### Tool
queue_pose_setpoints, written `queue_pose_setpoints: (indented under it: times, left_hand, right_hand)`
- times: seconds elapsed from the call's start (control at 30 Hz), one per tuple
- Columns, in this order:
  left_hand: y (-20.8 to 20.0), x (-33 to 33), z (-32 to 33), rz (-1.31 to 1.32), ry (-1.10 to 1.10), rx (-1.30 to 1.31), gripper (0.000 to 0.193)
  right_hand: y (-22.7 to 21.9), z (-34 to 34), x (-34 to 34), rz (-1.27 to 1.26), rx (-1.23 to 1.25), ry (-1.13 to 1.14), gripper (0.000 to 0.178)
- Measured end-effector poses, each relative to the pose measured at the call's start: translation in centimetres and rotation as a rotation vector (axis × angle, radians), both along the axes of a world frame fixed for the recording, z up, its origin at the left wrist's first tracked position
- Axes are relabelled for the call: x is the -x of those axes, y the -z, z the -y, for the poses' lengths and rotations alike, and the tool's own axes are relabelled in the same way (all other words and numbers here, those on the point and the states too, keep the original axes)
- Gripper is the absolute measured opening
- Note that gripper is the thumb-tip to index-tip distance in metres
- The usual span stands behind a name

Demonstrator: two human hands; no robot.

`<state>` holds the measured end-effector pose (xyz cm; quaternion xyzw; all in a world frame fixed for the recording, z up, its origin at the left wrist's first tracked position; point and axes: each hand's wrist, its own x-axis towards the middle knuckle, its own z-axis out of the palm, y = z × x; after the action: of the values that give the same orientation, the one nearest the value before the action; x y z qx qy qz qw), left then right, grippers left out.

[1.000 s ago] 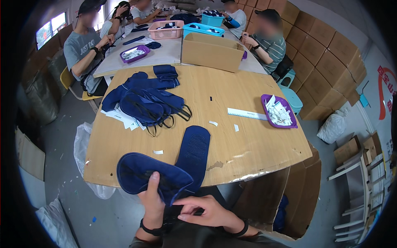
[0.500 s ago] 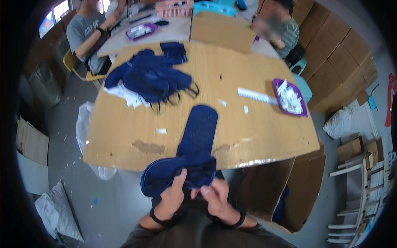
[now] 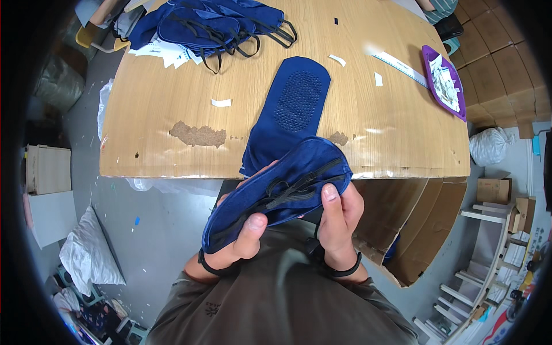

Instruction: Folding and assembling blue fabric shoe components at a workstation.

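Observation:
A dark blue sleep mask (image 3: pixel 313 158) with black elastic straps lies tilted across both my hands, just off the table's near edge. My left hand (image 3: pixel 248 237) is closed on its lower left end, thumb on top and fingers behind. My right hand (image 3: pixel 338 214) pinches the right end, thumb pressing beside the straps. Past the mask, a flat blue sock (image 3: pixel 296 98) with raised grip dots on its sole lies on the table, its near end partly hidden behind the mask.
On the wooden table (image 3: pixel 172 103) a pile of blue masks with black straps (image 3: pixel 201 26) covers white cards (image 3: pixel 164 53). At the right are a ruler (image 3: pixel 402 69) and a purple tray (image 3: pixel 427 57) of white slips. An open cardboard box (image 3: pixel 425 230) stands below the table's right side.
My view has tilted down and closer. Both hands have raised and turned the mask, so its straps face up more plainly. My right thumb now presses on its right end. The sock stays on the table.

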<state>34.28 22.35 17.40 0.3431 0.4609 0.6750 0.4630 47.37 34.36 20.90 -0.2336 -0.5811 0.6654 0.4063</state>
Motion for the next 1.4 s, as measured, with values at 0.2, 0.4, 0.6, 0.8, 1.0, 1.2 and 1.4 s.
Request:
queue_pose_setpoints:
  times: [0.2, 0.4, 0.6, 0.8, 1.0, 1.2, 1.4]
  left_hand:
    - [-0.2, 0.1, 1.3, -0.039, -0.213, -0.049, 0.067]
    - [-1.7, 1.4, -0.6, -0.441, -0.396, 0.046, 0.022]
    - [-1.7, 2.2, -0.8, -0.451, -0.172, 0.101, 0.014]
    - [-2.2, 2.8, -0.9, -0.449, -0.104, 0.063, 0.008]
    - [-2.2, 3.3, -0.9, -0.757, -0.325, -0.075, 0.02]
    - [-3.5, 5.9, -2.8, -1.11, -0.178, -0.034, 0.036]
    - [-2.9, 6.4, -2.9, -1.101, -0.118, -0.041, 0.035]
  right_hand:
    - [0.1, -1.9, -1.1, -0.052, 0.112, 0.037, 0.028]
    - [-1.8, -4.5, -1.3, 0.119, 0.053, 0.118, 0.02]
    - [-3.4, -7.5, -1.0, 0.36, -0.088, 0.121, 0.016]
    - [-4.0, -9.3, -0.3, 0.435, -0.117, 0.082, 0.018]
    - [-3.4, -12.5, -1.8, 0.487, -0.229, 0.207, 0.017]
    - [-2.7, -15.4, -3.9, 0.71, -0.24, 0.257, 0.022]
    - [-2.0, -14.5, -3.3, 0.511, -0.646, 0.539, 0.025]
